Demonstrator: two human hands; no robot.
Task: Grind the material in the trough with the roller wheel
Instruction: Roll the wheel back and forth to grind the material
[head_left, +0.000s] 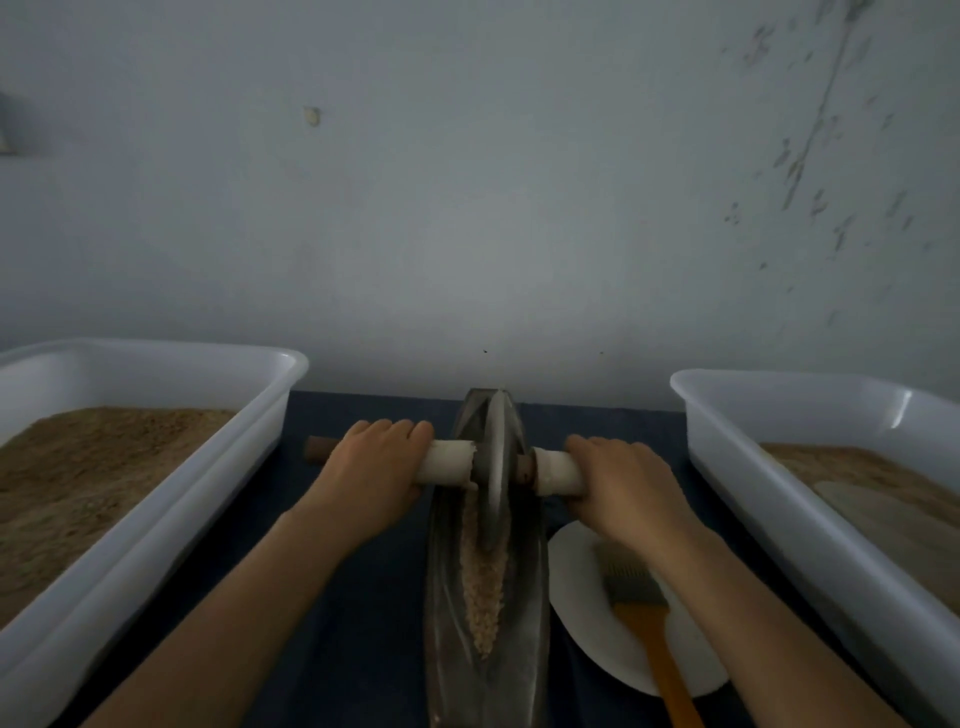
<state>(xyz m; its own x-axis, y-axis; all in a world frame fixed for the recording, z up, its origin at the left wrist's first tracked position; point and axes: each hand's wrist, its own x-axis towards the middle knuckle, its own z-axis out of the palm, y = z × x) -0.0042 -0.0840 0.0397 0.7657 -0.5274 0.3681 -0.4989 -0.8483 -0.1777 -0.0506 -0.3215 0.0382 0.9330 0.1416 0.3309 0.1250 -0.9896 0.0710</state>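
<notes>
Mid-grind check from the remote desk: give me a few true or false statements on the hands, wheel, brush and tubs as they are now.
1. Both hands grip the axle handle, the left hand and right hand on either side of the roller wheel. True.
2. The trough is empty. False: coarse tan material lies in its groove.
3. The brush lies in the left tub. False: it rests on the white plate.
4. Both white tubs hold brownish powder. True.

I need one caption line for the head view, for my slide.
Both hands grip the roller wheel handles over grain in the trough.
</notes>
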